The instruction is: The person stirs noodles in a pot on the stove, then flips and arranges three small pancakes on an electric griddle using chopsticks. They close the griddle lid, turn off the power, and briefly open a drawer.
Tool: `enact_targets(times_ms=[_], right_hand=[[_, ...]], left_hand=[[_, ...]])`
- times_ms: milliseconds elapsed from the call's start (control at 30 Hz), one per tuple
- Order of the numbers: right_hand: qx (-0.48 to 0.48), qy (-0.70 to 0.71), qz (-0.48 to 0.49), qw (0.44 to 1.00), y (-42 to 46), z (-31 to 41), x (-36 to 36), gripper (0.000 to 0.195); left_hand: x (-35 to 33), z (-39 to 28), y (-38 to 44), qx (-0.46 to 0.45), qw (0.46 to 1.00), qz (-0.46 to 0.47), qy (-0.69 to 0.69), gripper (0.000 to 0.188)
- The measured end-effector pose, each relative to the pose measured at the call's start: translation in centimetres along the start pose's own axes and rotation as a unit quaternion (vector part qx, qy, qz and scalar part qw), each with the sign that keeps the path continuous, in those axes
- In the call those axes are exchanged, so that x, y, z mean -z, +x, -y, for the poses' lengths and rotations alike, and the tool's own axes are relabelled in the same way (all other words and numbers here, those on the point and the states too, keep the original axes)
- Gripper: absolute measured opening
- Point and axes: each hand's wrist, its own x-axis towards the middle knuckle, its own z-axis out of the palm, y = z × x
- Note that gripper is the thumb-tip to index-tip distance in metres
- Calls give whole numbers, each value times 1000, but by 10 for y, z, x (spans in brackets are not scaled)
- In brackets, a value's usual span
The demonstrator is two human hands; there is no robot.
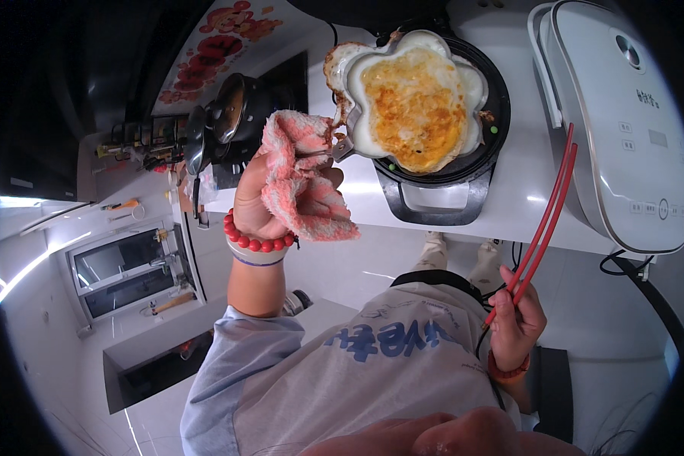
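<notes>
A folded pink-and-white towel (310, 176) is bunched in my left hand (253, 196), pressed around the metal handle (342, 149) of a flower-shaped mould (354, 85). Inside the mould lies a browned fried egg (416, 108), its white spilling over the rim with crisp edges. The mould overlaps a round black electric griddle (499, 151); whether it touches the plate cannot be told. My right hand (516, 325) grips a pair of red chopsticks (547, 228) near their lower ends, their other ends pointing up beside a white appliance.
Right of the griddle stands the white countertop appliance (615, 125) with buttons. The griddle's loop handle (433, 216) reaches toward the edge of the white counter (353, 199). At left sit a black pan (233, 108) and a cooktop (285, 80). Green peas (493, 130) lie on the griddle.
</notes>
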Motion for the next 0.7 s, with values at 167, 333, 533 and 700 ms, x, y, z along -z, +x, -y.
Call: enact_targets(times_ms=[167, 333, 533, 700], right_hand=[[-19, 16, -4, 1000, 0, 1, 1, 24], [-11, 13, -9, 1000, -1, -3, 3, 23], [-26, 9, -24, 999, -2, 3, 2, 21], [-25, 0, -32, 999, -4, 5, 2, 13]], left_hand=[[-1, -2, 3, 16, 1000, -15, 19, 46], [7, -3, 25, -26, 977, -35, 208, 26], [76, -3, 72, -100, 897, -100, 419, 10], [118, 9, 106, -116, 787, -104, 597, 13]])
